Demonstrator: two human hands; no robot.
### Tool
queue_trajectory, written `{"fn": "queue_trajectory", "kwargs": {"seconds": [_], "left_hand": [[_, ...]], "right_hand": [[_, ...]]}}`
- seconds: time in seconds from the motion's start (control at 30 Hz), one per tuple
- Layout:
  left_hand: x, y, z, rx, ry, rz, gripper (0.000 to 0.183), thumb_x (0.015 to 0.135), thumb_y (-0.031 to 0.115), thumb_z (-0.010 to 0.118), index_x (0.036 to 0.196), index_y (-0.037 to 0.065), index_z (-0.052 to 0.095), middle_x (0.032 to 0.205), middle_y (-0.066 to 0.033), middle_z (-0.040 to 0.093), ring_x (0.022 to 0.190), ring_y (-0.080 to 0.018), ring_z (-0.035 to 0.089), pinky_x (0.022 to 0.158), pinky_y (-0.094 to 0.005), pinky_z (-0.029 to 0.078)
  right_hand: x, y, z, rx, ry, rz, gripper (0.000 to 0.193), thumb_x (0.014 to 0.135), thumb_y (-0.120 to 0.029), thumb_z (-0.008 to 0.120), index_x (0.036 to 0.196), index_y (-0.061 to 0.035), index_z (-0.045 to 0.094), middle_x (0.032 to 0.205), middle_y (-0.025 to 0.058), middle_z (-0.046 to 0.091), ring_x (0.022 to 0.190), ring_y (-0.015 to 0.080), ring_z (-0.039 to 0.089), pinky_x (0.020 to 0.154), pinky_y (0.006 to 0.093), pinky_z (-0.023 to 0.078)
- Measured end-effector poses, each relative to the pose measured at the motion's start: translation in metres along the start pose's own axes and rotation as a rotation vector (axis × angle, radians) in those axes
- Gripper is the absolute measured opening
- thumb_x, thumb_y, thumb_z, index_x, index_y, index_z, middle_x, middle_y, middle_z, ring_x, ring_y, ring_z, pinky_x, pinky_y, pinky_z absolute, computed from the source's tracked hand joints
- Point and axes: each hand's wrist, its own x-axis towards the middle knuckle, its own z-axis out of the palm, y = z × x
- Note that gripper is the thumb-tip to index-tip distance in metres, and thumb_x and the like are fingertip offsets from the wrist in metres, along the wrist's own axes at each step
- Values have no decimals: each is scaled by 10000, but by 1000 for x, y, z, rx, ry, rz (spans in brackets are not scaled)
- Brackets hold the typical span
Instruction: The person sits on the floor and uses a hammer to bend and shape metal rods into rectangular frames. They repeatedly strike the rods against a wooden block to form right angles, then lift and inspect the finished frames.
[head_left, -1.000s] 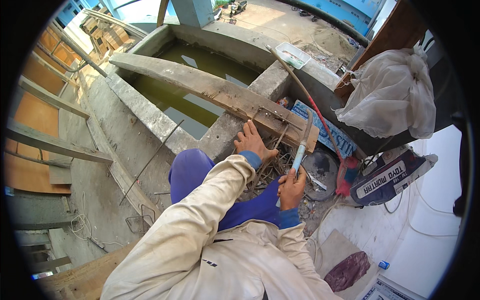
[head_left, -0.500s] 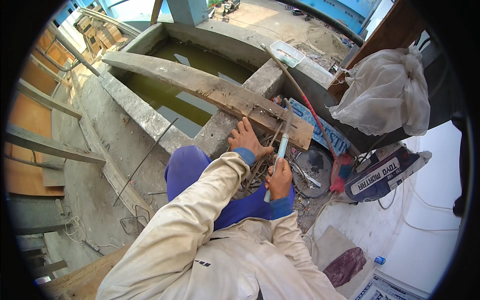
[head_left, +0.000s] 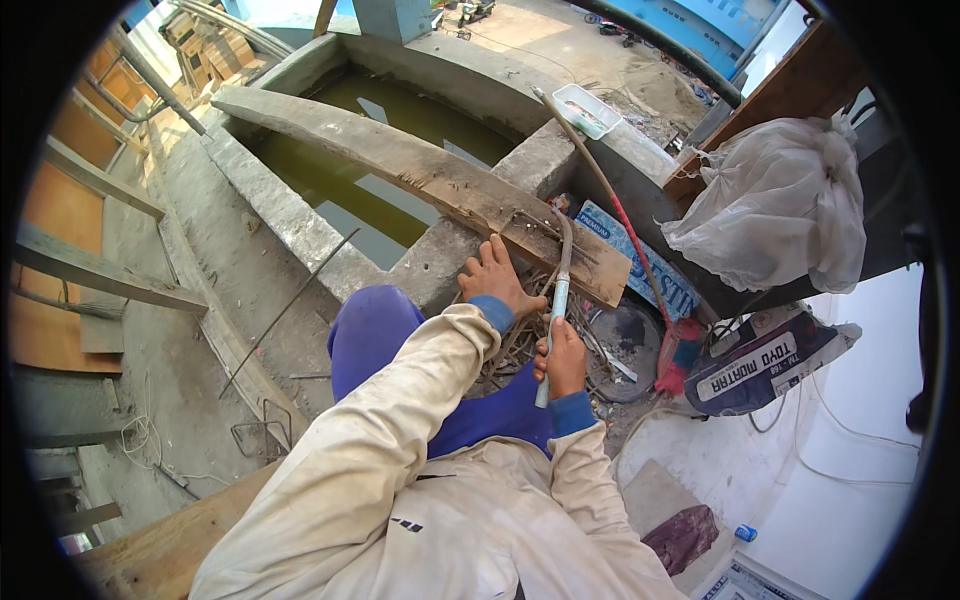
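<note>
My right hand [head_left: 563,362] is closed around the pale blue-grey tube handle of a bent metal bar [head_left: 559,299]. The bar's hooked upper end lies over the near end of a long wooden plank [head_left: 420,178], next to thin metal pins and a rod [head_left: 538,224] on its top. At the plank's near edge, my left hand [head_left: 497,283] has its fingers spread, fingertips against the wood. Whether its palm presses on a thin rod cannot be made out. Below both hands lies a tangle of thin bent rods [head_left: 512,350], partly hidden by my wrists and knee.
The plank rests across a concrete tank [head_left: 270,215] of greenish water. At right are a red-and-wood pole [head_left: 615,195], a white plastic tray [head_left: 587,112], a hanging white plastic sheet [head_left: 770,205], a dark bag [head_left: 765,365] and a round black pan [head_left: 625,335]. A thin rod [head_left: 290,310] leans left.
The view has shifted slightly. The bar's hooked end has swung a little to the left, and my right hand with the handle has shifted slightly. My left hand stays in place.
</note>
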Motion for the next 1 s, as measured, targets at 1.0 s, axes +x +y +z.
{"fn": "queue_trajectory", "kwargs": {"seconds": [1.0], "left_hand": [[4,0,8,14,28,-8,1350,607,620,881,1578,21,160,1512,-151,338,1343,-390,420,1038,-537,449]], "right_hand": [[-41,39,-60,14,153,-69,410,1106,-412,434,1203,-44,586,623,-15,444,421,58,398,358,244,351]]}}
